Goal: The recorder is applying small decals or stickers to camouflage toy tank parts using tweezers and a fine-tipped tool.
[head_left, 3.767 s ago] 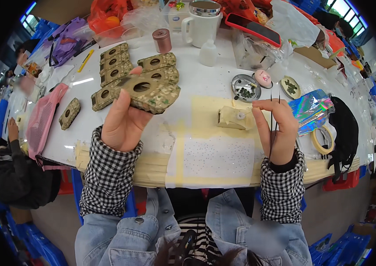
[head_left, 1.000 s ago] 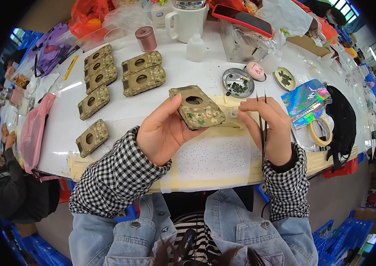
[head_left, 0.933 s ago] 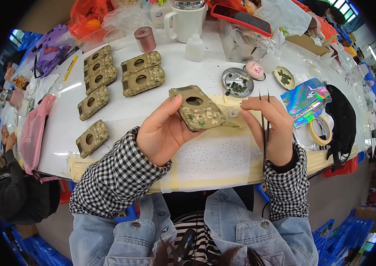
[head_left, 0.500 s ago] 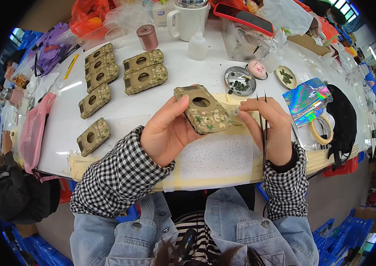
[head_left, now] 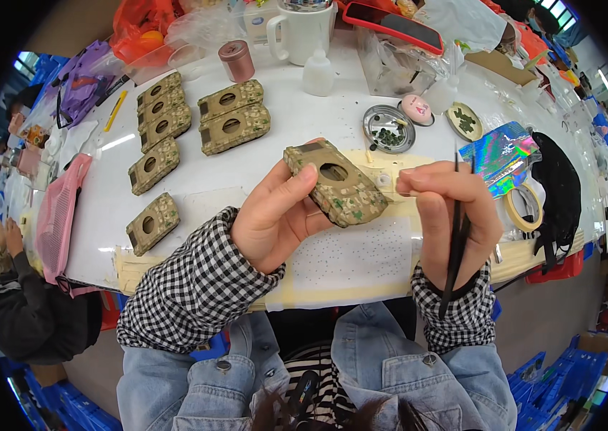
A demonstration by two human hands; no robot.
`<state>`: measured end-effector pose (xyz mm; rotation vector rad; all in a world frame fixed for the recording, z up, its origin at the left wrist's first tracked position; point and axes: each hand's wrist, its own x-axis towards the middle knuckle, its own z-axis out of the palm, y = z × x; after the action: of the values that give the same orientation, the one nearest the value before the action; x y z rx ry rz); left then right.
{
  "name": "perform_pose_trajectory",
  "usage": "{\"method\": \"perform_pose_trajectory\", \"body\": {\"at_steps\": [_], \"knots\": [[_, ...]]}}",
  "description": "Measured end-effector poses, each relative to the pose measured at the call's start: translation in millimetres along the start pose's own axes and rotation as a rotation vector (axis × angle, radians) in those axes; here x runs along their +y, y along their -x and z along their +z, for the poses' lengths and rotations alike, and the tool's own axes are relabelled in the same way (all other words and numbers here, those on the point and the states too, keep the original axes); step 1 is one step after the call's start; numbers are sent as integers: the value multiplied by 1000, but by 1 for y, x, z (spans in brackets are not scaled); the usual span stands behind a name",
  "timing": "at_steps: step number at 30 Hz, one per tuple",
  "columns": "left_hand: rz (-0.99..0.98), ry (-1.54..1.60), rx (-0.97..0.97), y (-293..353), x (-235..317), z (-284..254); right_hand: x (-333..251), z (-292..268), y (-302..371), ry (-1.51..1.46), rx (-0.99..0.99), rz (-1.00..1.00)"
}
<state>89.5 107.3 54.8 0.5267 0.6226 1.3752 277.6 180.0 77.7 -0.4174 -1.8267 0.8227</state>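
My left hand (head_left: 264, 215) grips a camouflage-painted model tank hull (head_left: 358, 197) with a round hole in its top, thumb on the upper face and fingers beneath. The hull is tilted above a white sheet dotted with small specks (head_left: 351, 258). To its right, my right hand (head_left: 482, 205) holds black tweezers (head_left: 456, 248) against the palm, points upward. Its thumb and forefinger come close together near the hull's end, apart from it; whether something tiny is between them I cannot make out. A small whitish piece (head_left: 384, 179) lies on the yellow tape behind.
Several similar hulls (head_left: 234, 128) stand at the left. Behind my hands are a round metal dish (head_left: 412, 136) of dark green bits and a pale dish (head_left: 478, 128) of green pieces. A tape roll (head_left: 514, 215), white mug (head_left: 304, 43), small bottle (head_left: 318, 75) and phone (head_left: 394, 27) surround them.
My right hand has drawn back to the right from the hull, and its tweezers have shifted right and tipped. The hull has moved slightly right and toward me in my left hand.
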Motion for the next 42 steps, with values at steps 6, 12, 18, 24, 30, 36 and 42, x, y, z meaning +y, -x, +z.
{"method": "perform_pose_trajectory", "body": {"at_steps": [6,12,18,24,30,36,42], "knots": [[-15,-12,-5,0,-2,0,3,7,1,-150,-87,132],[-18,-10,5,0,-4,-2,7,8,2,-105,-104,76],[-15,0,10,0,-5,-1,5,8,2,-98,-101,101],[-23,0,20,0,-4,-2,6,8,2,-112,-105,100],[-28,-17,18,1,-4,-1,4,8,1,-127,-105,133],[-20,-58,3,1,-3,0,0,9,2,-231,59,268],[63,-39,68,-1,3,-8,18,-10,1,336,98,71]]}}
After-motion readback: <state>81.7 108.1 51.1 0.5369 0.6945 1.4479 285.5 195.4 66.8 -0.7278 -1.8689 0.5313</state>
